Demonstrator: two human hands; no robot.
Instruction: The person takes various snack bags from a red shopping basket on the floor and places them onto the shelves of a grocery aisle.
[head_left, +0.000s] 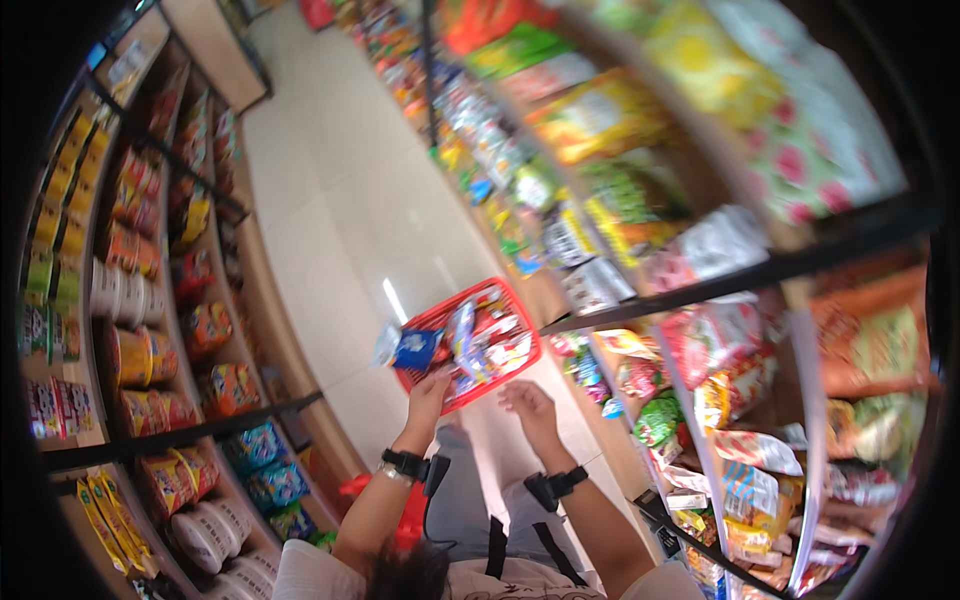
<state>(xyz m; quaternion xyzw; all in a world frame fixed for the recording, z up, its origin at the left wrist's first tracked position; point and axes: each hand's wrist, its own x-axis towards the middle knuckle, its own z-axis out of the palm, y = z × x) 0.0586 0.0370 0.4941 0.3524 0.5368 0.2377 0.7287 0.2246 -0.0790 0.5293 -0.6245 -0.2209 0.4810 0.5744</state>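
Observation:
A red plastic shopping basket (534, 324) is in front of my legs, filled with several packaged snacks. My left hand (430, 399) is at the basket's near left edge, its fingertips by the packets; whether it grips the rim or a packet is unclear. Just beyond it a dark blue packet (418, 349) leans at the left side of the basket. A shiny purple and silver packet (466, 341) lies lengthwise in the middle, beside red and white packets (508, 330). Close to the near right rim, my right hand (529, 409) has loosely curled, parted fingers with nothing visible in them.
Shelves of bagged snacks (600, 120) rise on the right, with a black metal upright (675, 289) close to the basket. Shelves of cup noodles (127, 292) and packets line the left. A tiled aisle floor (345, 180) runs between them. Red plastic (411, 517) shows beside my left leg.

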